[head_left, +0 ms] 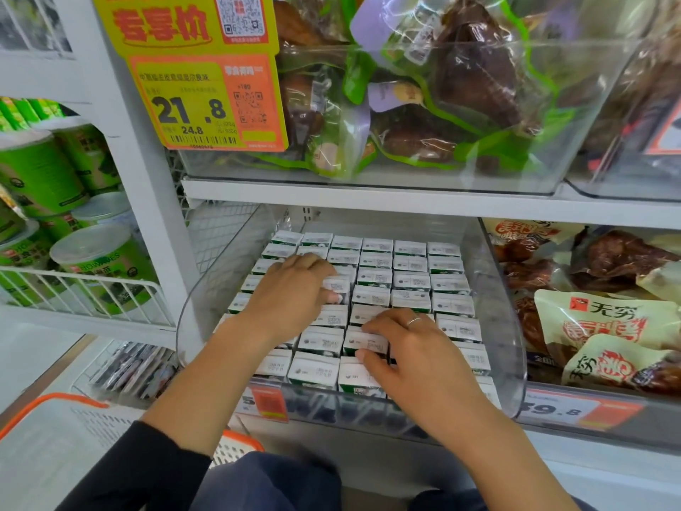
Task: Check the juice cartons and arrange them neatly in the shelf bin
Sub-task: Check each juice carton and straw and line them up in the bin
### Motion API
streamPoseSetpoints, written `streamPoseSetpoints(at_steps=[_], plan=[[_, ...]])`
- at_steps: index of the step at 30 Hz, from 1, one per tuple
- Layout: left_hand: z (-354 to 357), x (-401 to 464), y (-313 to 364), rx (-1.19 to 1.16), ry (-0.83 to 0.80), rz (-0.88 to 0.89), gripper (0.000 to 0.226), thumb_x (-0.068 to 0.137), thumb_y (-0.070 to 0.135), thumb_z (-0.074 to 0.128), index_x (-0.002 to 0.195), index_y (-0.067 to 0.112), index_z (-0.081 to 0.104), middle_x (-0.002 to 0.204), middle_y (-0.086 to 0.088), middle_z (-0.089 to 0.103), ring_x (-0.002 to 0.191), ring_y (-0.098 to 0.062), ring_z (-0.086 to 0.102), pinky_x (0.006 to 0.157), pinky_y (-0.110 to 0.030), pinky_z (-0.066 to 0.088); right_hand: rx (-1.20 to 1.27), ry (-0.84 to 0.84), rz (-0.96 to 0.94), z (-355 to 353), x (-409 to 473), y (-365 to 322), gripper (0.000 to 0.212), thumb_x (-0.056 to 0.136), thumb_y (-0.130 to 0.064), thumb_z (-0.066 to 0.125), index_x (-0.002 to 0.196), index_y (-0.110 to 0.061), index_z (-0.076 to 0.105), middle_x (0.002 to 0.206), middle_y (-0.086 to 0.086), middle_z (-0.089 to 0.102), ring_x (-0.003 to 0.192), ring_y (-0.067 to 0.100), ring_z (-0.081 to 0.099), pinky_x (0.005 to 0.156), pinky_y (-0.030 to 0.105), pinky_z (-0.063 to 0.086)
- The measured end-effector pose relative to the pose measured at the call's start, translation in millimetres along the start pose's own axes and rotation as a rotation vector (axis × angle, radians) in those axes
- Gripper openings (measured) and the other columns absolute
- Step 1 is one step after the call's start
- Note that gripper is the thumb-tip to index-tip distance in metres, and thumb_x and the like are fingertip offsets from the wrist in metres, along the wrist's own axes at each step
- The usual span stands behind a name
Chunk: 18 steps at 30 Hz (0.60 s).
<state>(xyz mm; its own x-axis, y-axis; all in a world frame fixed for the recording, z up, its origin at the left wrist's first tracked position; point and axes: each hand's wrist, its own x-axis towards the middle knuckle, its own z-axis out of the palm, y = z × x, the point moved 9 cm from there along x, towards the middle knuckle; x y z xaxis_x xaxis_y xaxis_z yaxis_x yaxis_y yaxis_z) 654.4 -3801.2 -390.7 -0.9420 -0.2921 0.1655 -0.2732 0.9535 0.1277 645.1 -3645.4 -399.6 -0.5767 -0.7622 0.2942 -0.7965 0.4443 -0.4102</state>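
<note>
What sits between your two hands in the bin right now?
In the head view, only white-topped juice cartons in rows lie between the left hand and the right hand, inside the clear plastic shelf bin.
</note>
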Motion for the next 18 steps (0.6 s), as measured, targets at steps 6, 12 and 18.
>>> streamPoseSetpoints(at_steps=[6, 12, 18], plan=[[-52.0, -28.9, 23.4, -0.189, 0.406, 0.042, 0.037, 0.096, 0.031, 0.051, 0.127, 0.01, 0.052, 0.118, -0.004, 0.055, 0.104, -0.02, 0.051, 0.076, -0.02, 0.03, 0.208, 0.094, 0.091, -14.8, 3.2, 8.6, 0.033, 0.089, -0.042, 0.057, 0.12, -0.03, 0.061, 0.119, -0.015, 0.058, 0.107, 0.006, 0.054, 0.086, 0.019, 0.047], [-46.6, -52.7, 17.2, -1.047, 0.49, -0.172, 0.032, 0.084, 0.049, 0.052, 0.105, 0.029, 0.065, 0.099, 0.011, 0.068, 0.089, -0.005, 0.063, 0.075, -0.013, 0.049, 0.719, 0.195, 0.283, -28.6, 5.0, 29.5, 0.051, 0.071, -0.057, 0.062, 0.117, -0.034, 0.059, 0.112, -0.019, 0.062, 0.104, -0.003, 0.058, 0.082, 0.023, 0.051], [-24.6, -61.1, 32.0, -1.322, 0.431, -0.234, 0.027, 0.072, 0.047, 0.063, 0.092, 0.029, 0.07, 0.09, 0.01, 0.074, 0.084, -0.005, 0.069, 0.068, -0.013, 0.052, 0.891, 0.1, 0.266, -17.1, 5.1, 17.8, 0.045, 0.064, -0.053, 0.065, 0.103, -0.029, 0.066, 0.087, -0.011, 0.071, 0.077, 0.007, 0.066, 0.063, 0.024, 0.053]])
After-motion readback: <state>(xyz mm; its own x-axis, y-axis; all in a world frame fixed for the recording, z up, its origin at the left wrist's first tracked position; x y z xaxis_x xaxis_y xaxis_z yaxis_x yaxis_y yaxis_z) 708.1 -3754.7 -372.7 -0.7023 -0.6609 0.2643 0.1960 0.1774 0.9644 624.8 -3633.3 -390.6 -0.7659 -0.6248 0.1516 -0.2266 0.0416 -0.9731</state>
